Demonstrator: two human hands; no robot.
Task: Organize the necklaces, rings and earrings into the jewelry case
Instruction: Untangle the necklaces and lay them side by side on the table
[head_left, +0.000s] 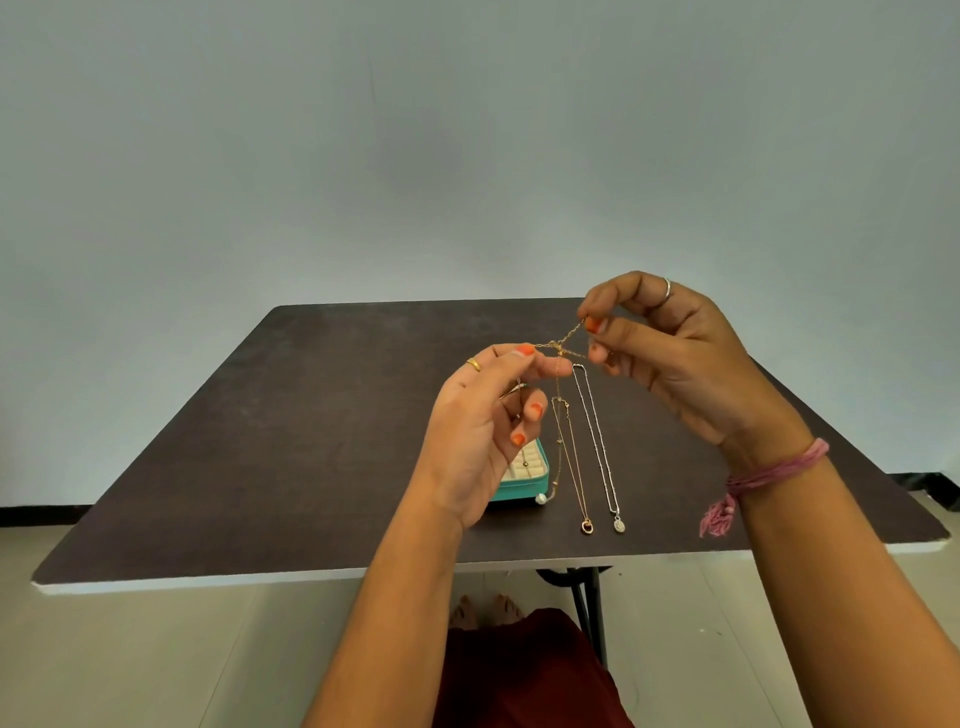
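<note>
Both hands, left hand (488, 410) and right hand (670, 343), pinch thin, limp gold necklace (558, 415) near its clasp, probably; tangles easily.

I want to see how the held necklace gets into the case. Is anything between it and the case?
Only the left hand itself, which covers most of the teal case. The gold necklace, pinched by both hands, right hand at its top, hangs beside the case's right edge; nothing else intervenes.
</note>
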